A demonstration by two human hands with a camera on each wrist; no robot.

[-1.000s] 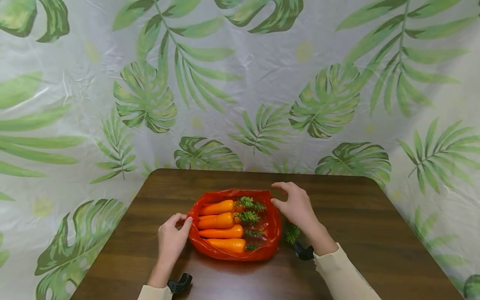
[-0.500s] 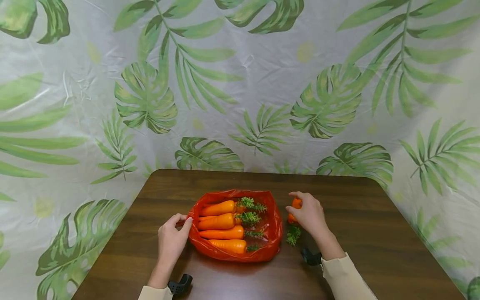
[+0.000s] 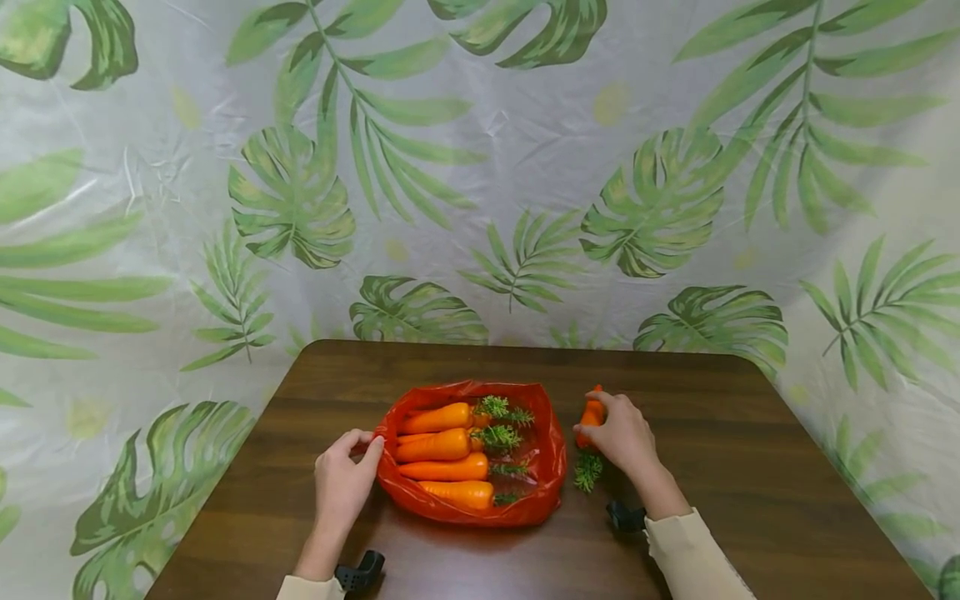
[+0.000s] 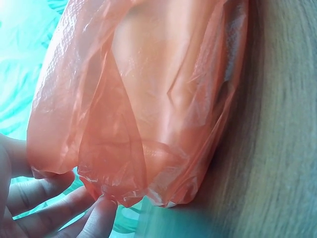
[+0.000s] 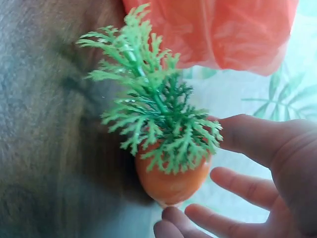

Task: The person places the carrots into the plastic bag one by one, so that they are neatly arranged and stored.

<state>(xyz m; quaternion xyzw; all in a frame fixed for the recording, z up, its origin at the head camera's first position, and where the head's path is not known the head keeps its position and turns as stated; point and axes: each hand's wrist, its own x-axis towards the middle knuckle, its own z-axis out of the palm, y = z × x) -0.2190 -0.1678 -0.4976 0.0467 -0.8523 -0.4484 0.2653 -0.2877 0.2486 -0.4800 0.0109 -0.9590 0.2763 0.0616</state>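
A red plastic bag (image 3: 517,514) lies on the table with its mouth spread wide and several orange carrots (image 3: 442,444) with green tops inside. At its left edge my left hand (image 3: 341,479) pinches the rim; the left wrist view shows thumb and fingertips on the thin plastic (image 4: 111,124). To the right of the bag, one loose carrot (image 3: 592,417) lies with its leafy top toward me. My right hand (image 3: 628,440) has thumb and fingers around that carrot's orange body (image 5: 173,181). Part of the carrot is hidden behind the hand.
The dark brown wooden table (image 3: 712,467) has rounded far corners. Behind it hangs a pale sheet (image 3: 525,150) printed with green leaves. A black wrist device (image 3: 362,572) sits on the left wrist, and another (image 3: 625,517) on the right.
My right hand has moved from the bag's right rim further right and down onto the loose carrot, taking hold of it. The left hand stays at the bag's left rim.
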